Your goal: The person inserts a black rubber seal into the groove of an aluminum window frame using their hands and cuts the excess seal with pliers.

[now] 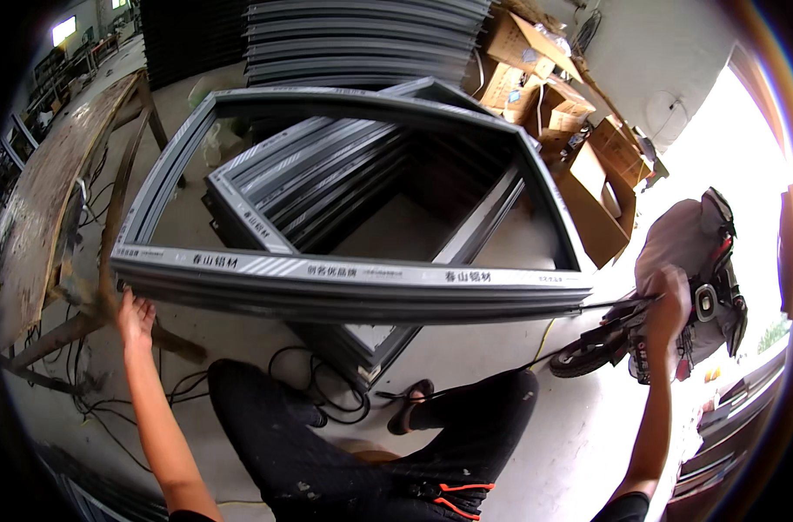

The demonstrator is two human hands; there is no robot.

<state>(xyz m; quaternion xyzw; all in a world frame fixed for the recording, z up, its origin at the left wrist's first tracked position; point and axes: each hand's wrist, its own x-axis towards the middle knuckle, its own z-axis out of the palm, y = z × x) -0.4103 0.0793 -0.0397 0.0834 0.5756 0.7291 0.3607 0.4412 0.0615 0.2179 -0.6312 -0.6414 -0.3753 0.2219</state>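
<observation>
A large grey metal window frame (353,268) lies tilted across the stack of similar frames (266,222) in front of me. Printed protective film covers its upper faces. At its near left corner is my left hand (136,318), fingers stretched up against the frame's underside edge, not wrapped round it. Out to the right, beyond the near right corner, my right hand (668,300) is blurred by motion, with its fingers closed. A thin black strip (618,304) runs from the frame's near side to this hand. More of it seems to trail down towards the floor.
A worn wooden bench (53,196) stands at left, with black cables (175,391) on the floor. Cardboard boxes (596,187) are piled at the back right. Beside my right hand is a covered motorbike (688,252). Stacked dark profiles (362,39) stand behind.
</observation>
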